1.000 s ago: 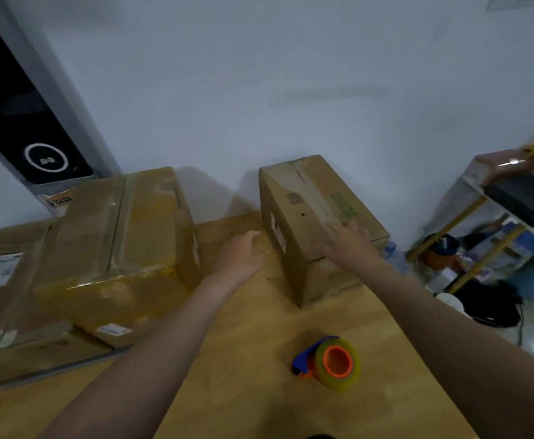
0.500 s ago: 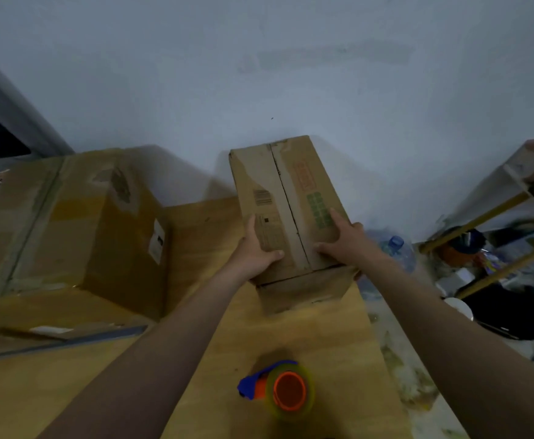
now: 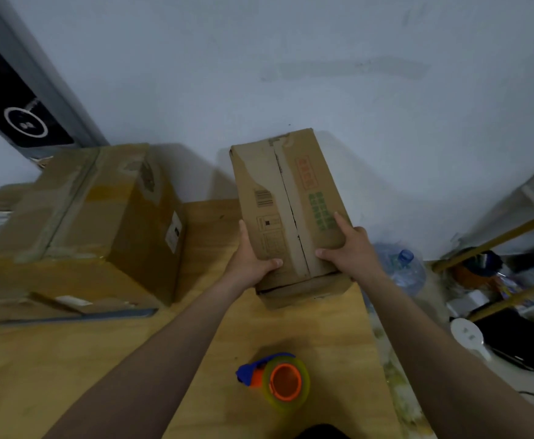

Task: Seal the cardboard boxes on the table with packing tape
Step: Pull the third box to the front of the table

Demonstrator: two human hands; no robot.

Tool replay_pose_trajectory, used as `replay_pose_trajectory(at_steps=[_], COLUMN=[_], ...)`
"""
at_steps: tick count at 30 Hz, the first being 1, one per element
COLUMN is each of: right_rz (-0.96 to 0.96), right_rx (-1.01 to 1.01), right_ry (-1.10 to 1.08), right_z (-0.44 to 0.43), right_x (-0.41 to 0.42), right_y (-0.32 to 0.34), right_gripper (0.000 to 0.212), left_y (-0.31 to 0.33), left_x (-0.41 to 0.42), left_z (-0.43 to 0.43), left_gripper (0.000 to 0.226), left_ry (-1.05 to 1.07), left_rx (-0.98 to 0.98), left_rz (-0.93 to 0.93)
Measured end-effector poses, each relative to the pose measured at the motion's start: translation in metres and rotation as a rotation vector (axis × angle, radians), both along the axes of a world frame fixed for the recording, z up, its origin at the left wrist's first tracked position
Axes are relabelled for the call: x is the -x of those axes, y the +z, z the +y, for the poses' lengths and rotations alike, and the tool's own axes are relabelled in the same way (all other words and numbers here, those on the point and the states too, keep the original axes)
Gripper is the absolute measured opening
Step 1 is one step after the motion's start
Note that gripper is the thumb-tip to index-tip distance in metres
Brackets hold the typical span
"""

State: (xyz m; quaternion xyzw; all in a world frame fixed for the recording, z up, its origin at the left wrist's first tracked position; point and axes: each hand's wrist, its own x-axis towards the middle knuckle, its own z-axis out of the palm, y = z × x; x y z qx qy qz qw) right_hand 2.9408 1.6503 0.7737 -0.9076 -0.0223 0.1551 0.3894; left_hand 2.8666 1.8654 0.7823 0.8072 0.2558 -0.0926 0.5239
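cardboard box (image 3: pixel 286 213) on table (image 3: pixel 170 369) – both hands, left (image 3: pixel 249 262) and right (image 3: pixel 351 248), gripping its sides

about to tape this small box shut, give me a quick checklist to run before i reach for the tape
1. Flaps of the small box closed, seam facing up: ok.
2. Box held steady, left hand and right hand grip its near end: ok.
3. A hand free for taping: not ok, both hold the box.
4. The tape dispenser lying close on the table: ok.
5. Box resting flat on the table, not lifted: cannot tell.
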Motion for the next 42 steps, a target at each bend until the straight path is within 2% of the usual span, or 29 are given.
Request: replay_pose_trajectory(at_steps=[5,11,15,24,28,32,42], right_rz=[-0.104,-0.213,-0.272,-0.297,-0.24,-0.144,0.045], right_rx=[-0.067,-0.17,-0.204,-0.184,-0.131,0.015,0.188], right_ry=[-0.029,-0.091,-0.099,-0.123,-0.115,-0.099,0.047], right_z=[0.009,0.026,0.044,0.066,0.063,0.062,0.086], right_x=[0.05,0.13,0.184,0.343,0.412,0.461,0.527], right_y=[0.032,0.072,0.107,0.146,0.145,0.138,0.106], right_gripper=[0.101,0.099,0.097,0.097,0.093,0.091,0.084], left_y=[0.031,0.084,0.115,0.134,0.126,0.111,0.078], left_x=[0.049,0.115,0.171,0.312,0.373,0.421,0.512], left_z=[0.011,0.031,0.049,0.089,0.088,0.085,0.101], left_gripper=[0.132,0.129,0.127,0.114,0.103,0.092,0.069], left_ry=[-0.011,-0.071,-0.081,-0.201,-0.261,-0.297,-0.211], left_rx=[0.002,-0.173,-0.208,-0.211,-0.231,-0.165,-0.033], left_rz=[-0.134,-0.268,-0.353,-0.431,-0.394,-0.295,-0.079])
